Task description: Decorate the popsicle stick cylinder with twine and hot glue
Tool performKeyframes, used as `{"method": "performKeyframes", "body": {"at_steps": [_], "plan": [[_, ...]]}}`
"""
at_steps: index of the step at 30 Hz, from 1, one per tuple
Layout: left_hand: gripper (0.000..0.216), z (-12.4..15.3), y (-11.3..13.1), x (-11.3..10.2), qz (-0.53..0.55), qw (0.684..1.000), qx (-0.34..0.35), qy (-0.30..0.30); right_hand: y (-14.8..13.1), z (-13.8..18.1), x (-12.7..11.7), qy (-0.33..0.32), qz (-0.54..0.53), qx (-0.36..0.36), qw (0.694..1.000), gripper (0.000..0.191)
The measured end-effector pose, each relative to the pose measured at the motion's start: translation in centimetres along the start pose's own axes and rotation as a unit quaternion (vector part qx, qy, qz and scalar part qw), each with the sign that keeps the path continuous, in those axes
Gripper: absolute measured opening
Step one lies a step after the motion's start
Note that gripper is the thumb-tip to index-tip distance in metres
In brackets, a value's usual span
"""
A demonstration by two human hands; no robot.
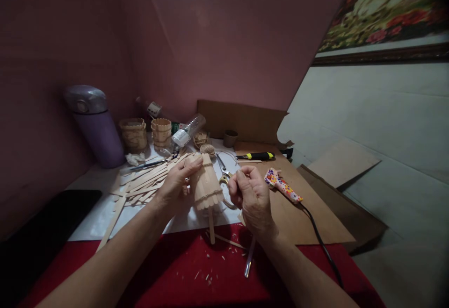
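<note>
My left hand (177, 184) is wrapped round a small cup made of wooden craft sticks (206, 184), tilted on its side above the table. A band of twine circles the cup. My right hand (250, 196) is closed in a pinch just right of the cup, apparently on a thin strand of twine too fine to see clearly. A colourful spotted glue gun (282, 185) lies right of that hand, its black cord (321, 240) trailing toward me. Scissors (222, 168) lie behind the cup.
Loose craft sticks (143, 182) are piled at left. Two finished stick cups (161, 132), a purple flask (94, 125), a plastic bottle (187, 130), twine balls (206, 149) and a yellow-black knife (256, 156) stand behind. Brown cardboard (308, 214) lies right, a glue stick (249, 259) on red cloth.
</note>
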State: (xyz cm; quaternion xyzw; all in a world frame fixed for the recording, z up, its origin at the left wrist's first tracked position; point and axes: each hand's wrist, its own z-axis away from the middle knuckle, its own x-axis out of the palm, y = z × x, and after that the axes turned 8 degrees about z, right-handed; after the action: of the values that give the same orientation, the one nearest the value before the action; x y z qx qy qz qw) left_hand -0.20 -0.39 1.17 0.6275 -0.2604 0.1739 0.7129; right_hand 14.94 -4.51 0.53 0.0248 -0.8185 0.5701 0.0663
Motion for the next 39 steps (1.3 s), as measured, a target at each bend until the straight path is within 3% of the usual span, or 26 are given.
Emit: {"method": "performKeyframes", "body": {"at_steps": [6,15,20,24,27,35,39], "plan": [[0.033,0.0,0.2,0.1,0.028,0.999,-0.015,0.013,0.1,0.7,0.2,0.018,0.048,-0.046,0.998,0.017],[0.017,0.2,0.7,0.2,0.090,0.995,-0.042,-0.006,0.2,0.4,0.0,0.068,0.032,-0.079,0.994,0.017],[0.018,0.1,0.6,0.1,0.090,0.995,-0.043,-0.001,1.0,0.8,-0.3,0.008,0.175,-0.096,0.980,0.010],[0.018,0.1,0.6,0.1,0.084,0.996,-0.037,0.005,0.8,1.1,-0.3,-0.042,0.338,-0.146,0.929,0.013],[0.023,0.1,0.5,0.1,0.052,0.999,0.000,0.000,0.4,1.1,-0.2,-0.049,0.393,-0.161,0.904,0.013],[0.048,-0.6,0.0,-0.7,-0.114,0.980,0.161,0.022,0.6,0.6,-0.3,-0.100,0.421,-0.114,0.894,0.015],[0.044,-0.4,0.1,-0.6,-0.096,0.984,0.148,0.011,0.8,0.6,-0.3,-0.115,0.442,-0.131,0.880,0.014]]}}
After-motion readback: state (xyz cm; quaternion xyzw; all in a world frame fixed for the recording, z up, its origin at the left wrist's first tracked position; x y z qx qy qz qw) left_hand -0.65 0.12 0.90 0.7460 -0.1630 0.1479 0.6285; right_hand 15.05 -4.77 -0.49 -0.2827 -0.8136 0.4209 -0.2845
